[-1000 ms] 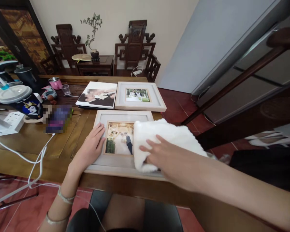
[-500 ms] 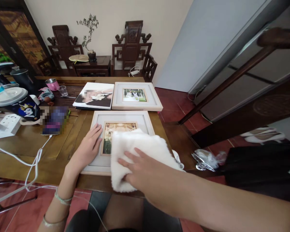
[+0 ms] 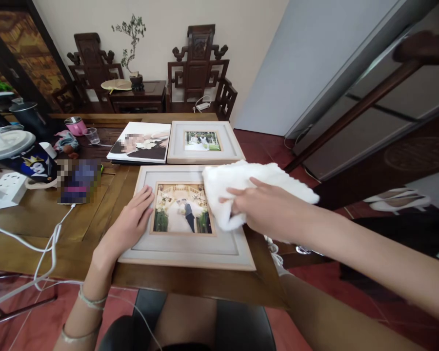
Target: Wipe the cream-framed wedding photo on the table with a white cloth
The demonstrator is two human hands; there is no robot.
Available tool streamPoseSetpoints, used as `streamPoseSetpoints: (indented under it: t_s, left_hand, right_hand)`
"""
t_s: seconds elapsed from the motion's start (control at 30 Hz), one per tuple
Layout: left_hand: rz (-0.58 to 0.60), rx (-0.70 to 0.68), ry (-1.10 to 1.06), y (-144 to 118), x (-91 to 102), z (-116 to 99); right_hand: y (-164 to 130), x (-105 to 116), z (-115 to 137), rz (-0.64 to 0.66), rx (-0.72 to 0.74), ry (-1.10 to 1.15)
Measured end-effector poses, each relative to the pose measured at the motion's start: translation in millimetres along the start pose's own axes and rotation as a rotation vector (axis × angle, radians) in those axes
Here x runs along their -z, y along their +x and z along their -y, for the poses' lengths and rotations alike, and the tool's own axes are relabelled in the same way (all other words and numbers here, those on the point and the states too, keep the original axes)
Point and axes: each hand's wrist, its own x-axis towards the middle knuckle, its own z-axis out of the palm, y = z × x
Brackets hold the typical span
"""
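Observation:
A light-wood picture frame [image 3: 183,247] lies flat at the table's front edge, with a wedding photo [image 3: 183,209] of two people embracing in its middle. My left hand [image 3: 129,219] rests on the frame's left side, fingers stretched out along it. In my right hand [image 3: 258,200] is a fluffy white cloth [image 3: 249,174], pressed under the palm and fingers. The cloth covers the frame's upper right corner and hangs out past the right edge. It hides that part of the border.
Behind lie a second framed photo [image 3: 207,158] and a white-edged photo panel [image 3: 142,141]. To the left are a phone [image 3: 78,183] on a white cable [image 3: 53,239], a lidded cup [image 3: 32,158], a pink mug [image 3: 75,126] and a clear cup [image 3: 91,136]. A dark wooden chair stands at right.
My right hand has moved the cloth up and to the right across the frame, uncovering the photo and the lower right corner. The left hand keeps its place on the frame.

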Motion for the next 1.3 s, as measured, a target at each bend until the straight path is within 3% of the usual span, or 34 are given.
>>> streamPoseSetpoints:
  t_s: [0.1, 0.2, 0.3, 0.47, 0.6, 0.73, 0.9, 1.0, 1.3]
  left_hand:
    - [-0.012, -0.006, -0.001, 0, -0.4, 0]
    - [-0.034, -0.005, 0.003, 0, -1.5, 0]
    - [-0.053, -0.007, 0.0, 1, -2.5, 0]
    - [-0.056, 0.006, -0.017, 1, -2.8, -2]
    - [-0.027, 0.011, -0.017, 1, -1.0, -4]
    - [0.0, 0.002, -0.011, 2, 1.2, -4]
    - [0.016, -0.006, -0.008, 2, 1.4, -1]
    - [0.004, -0.005, -0.013, 1, 1.0, 1]
    - [-0.039, -0.025, -0.014, 1, -1.6, 3]
  right_hand:
    - [19, 6, -11, 0.141, -0.009, -0.081]
    - [21, 7, -8, 0.099, 0.009, -0.165]
    - [3, 3, 9, 0.118, 0.071, -0.162]
    - [-45, -9, 47, 0.367, 0.159, 0.015]
    - [-55, -8, 55, 0.273, 0.156, 0.202]
    - [-24, -4, 35, 0.262, 0.05, 0.186]
    - [25, -14, -9, 0.065, 0.052, -0.035]
    - [52, -17, -19, -0.046, 0.071, -0.156]
    - [134, -12, 45, -0.165, 0.44, -0.203]
